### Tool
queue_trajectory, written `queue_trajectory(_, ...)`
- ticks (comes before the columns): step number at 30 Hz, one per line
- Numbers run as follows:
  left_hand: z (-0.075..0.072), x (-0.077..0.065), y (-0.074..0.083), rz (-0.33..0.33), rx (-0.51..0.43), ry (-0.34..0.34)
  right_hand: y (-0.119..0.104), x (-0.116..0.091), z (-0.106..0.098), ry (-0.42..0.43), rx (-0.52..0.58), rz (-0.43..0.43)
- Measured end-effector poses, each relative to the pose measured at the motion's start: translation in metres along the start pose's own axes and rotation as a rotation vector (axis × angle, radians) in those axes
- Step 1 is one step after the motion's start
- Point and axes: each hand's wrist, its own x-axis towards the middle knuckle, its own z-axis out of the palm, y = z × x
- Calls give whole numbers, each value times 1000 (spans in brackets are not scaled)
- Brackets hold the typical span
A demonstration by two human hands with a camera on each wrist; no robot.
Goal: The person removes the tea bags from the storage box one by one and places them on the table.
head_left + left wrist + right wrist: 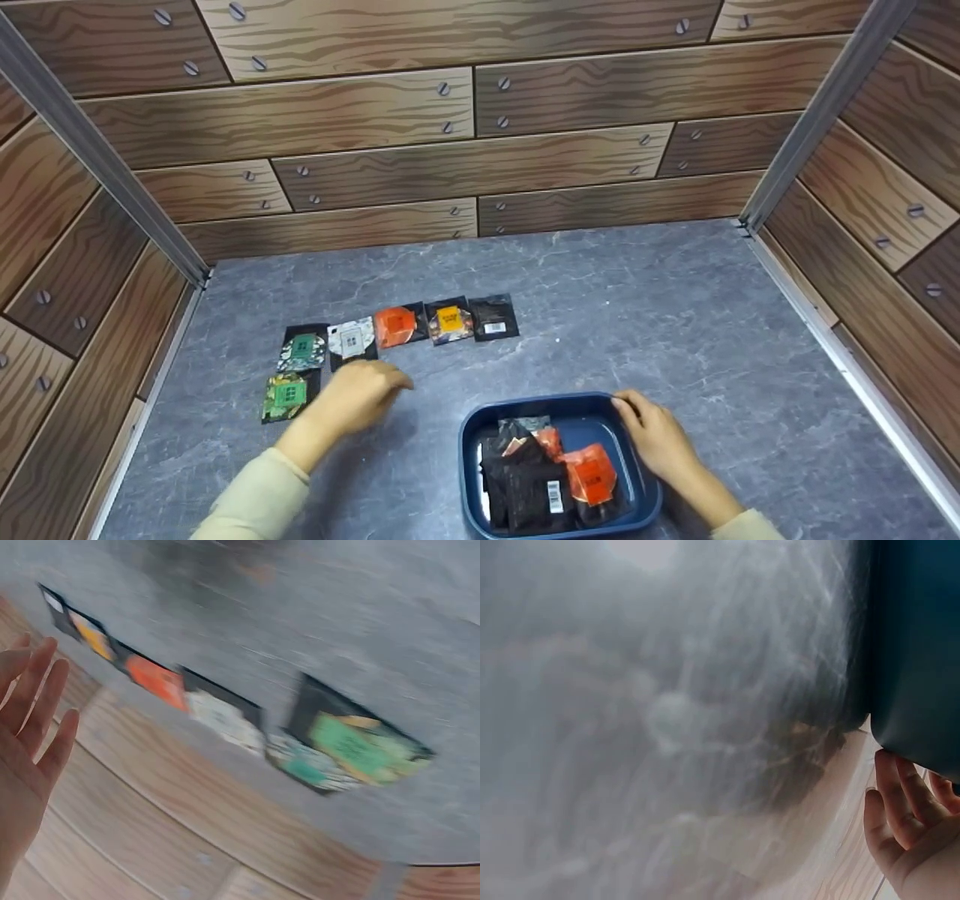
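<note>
My left hand (pixel 364 394) is over the tabletop, just below a white-labelled black sachet (pixel 351 339). Its fingers look loosely extended in the left wrist view, with nothing held in them. At the right, my right hand (pixel 658 436) grips the upper right corner of a blue tray (pixel 466 457), thumb at the rim and fingers along the outer wall. Inside the tray lie a loose pile of black sachets (pixel 525 487) and an orange-labelled sachet (pixel 591 476).
Rightward from the white sachet lie an orange sachet (pixel 396 326), a yellow-labelled sachet (pixel 450 320) and a black barcoded sachet (pixel 493 318). On its left is a teal-labelled sachet (pixel 303 349), above a green-labelled sachet (pixel 289 395). Wood-patterned walls (pixel 375 105) surround the grey marbled table (pixel 660 300).
</note>
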Motion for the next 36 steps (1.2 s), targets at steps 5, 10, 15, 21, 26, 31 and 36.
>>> queue_trajectory(5, 3, 19, 30, 129, 8, -19, 1, 0, 1, 7, -2, -4)
queue_trajectory(10, 5, 33, 58, 244, 84, -80, 2, 1, 3, 5, 0, -2)
queue_trajectory(15, 5, 45, 83, 362, 189, -106, 2, 0, 2, 0, -3, 1)
queue_trajectory(21, 6, 68, 111, 483, 276, -90, 1, 0, 1, 9, -13, -8)
queue_trajectory(26, 7, 97, 139, 556, 297, -120, 3, 1, -1, 1, -16, -1)
queue_trajectory(31, 15, 121, 166, 630, 346, -147, 4, 1, -1, -7, -16, 9)
queue_trajectory(36, 26, 133, 189, 667, 425, -227, 3, 2, -1, -19, -14, 18)
